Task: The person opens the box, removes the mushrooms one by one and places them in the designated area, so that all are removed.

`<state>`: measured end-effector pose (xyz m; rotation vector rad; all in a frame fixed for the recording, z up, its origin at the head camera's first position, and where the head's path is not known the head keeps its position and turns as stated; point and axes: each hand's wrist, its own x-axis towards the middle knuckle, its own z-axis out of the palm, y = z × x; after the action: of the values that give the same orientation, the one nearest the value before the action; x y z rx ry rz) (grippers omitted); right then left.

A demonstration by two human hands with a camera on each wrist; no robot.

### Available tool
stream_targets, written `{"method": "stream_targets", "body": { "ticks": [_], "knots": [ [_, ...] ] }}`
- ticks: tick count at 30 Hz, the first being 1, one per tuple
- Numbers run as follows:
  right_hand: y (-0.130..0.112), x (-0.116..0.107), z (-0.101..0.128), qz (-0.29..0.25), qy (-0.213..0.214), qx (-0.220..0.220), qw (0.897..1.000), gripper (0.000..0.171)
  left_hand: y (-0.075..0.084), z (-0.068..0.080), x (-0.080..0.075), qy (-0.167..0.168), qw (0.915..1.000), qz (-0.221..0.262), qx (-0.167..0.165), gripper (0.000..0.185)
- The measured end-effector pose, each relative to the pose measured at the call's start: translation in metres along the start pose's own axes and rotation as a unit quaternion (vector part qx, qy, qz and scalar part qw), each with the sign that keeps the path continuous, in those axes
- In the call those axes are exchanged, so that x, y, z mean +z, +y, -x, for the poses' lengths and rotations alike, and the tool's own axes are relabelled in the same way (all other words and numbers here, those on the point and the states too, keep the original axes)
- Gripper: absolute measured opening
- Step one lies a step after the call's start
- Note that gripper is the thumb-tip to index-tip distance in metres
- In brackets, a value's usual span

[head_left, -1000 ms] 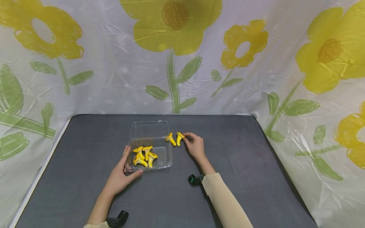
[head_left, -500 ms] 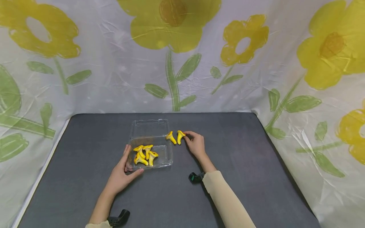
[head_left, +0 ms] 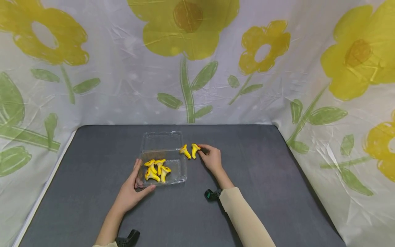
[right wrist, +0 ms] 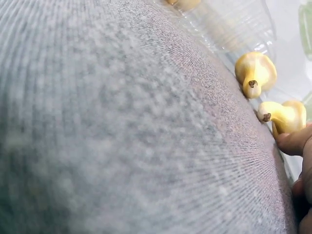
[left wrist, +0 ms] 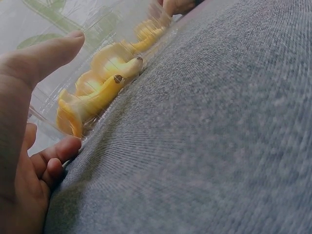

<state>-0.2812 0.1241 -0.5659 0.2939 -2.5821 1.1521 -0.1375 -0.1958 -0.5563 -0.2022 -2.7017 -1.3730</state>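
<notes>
Yellow chanterelle mushrooms, several of them, lie in a clear plastic clamshell container (head_left: pixel 177 175) whose lid (head_left: pixel 163 140) is folded back. My left hand (head_left: pixel 129 190) rests at the container's left front corner, fingers along its left side and straight thumb by the front edge. In the left wrist view, fingertips (left wrist: pixel 70 146) touch the container's lower corner. My right hand (head_left: pixel 213 159) pinches the cap edge of a chanterelle (head_left: pixel 194 151) on the table, right of the container. Another chanterelle (head_left: pixel 186 151) lies between it and the container. The right hand's far fingers are hidden.
The table has a dark grey cloth surface (head_left: pixel 262 164). A white curtain (head_left: pixel 123 85) printed with yellow flowers hangs behind and at both sides. Black wrist cameras (head_left: pixel 213 195) sit on both wrists.
The head view shifts slightly. Both hands, the container and the mushrooms stay in nearly the same places.
</notes>
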Motion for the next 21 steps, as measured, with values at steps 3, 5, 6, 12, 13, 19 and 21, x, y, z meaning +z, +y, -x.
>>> {"method": "stream_targets", "body": {
  "ticks": [3,5,6,12,13,19,21],
  "knots": [
    [0.0,-0.001,0.001,-0.002,-0.005,-0.001,1.0,0.027,0.001,0.001,0.0,-0.001,1.0,0.002,-0.003,0.109],
    [-0.001,-0.002,0.0,-0.002,-0.01,-0.004,1.0,0.029,0.001,0.001,0.0,-0.003,1.0,0.0,-0.004,0.109],
    [-0.001,-0.004,-0.001,-0.001,-0.013,-0.006,1.0,0.03,0.001,0.0,0.0,-0.004,1.0,0.001,-0.004,0.109],
    [-0.004,-0.014,-0.003,-0.018,-0.054,0.005,0.998,0.037,0.0,-0.001,0.001,-0.004,1.0,-0.001,-0.005,0.109],
    [-0.005,-0.016,-0.003,-0.022,-0.061,0.009,0.998,0.038,0.0,-0.001,0.001,-0.005,1.0,-0.002,-0.004,0.109],
    [-0.004,-0.024,0.002,-0.062,-0.07,0.041,0.995,0.038,-0.001,-0.001,0.001,-0.005,1.0,-0.005,-0.005,0.108],
    [-0.004,-0.026,0.004,-0.078,-0.064,0.052,0.994,0.038,-0.002,-0.001,0.001,-0.006,0.9999,-0.005,-0.006,0.108]
  ]
}}
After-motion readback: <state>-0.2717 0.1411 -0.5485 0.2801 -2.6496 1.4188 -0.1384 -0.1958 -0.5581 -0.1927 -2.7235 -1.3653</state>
